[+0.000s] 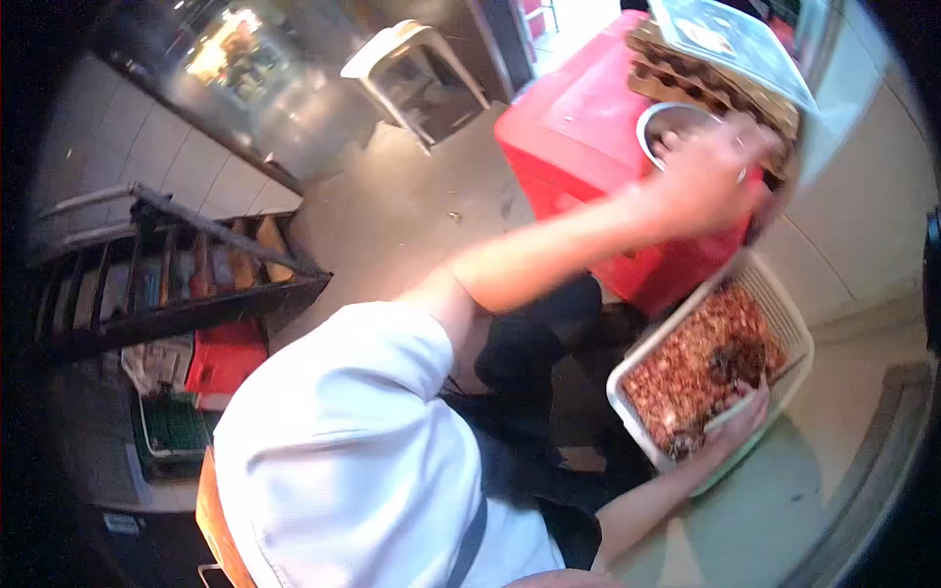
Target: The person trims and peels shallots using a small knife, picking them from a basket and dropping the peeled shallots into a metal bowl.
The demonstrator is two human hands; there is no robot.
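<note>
My left hand (720, 171) is raised at the metal bowl (652, 137) on top of a red box. Motion smears its fingers, and whether they hold anything cannot be made out. Inside the bowl, pale shapes show, partly covered by the hand. Lower down, my right hand (740, 421) curls over the near rim of a cream plastic basket (637, 416), its fingertips reaching in over the contents. Small reddish-brown pieces (676, 377) fill the basket, with a darker clump (740, 361) among them near my right fingers.
The red box (578, 127) carries stacked brown egg trays (706, 83) and a clear plastic container (735, 44). A white plastic stool (407, 49) stands beyond. On the left are a dark slatted rack (176, 274) and a green crate (176, 426). A tiled wall (863, 196) borders the right.
</note>
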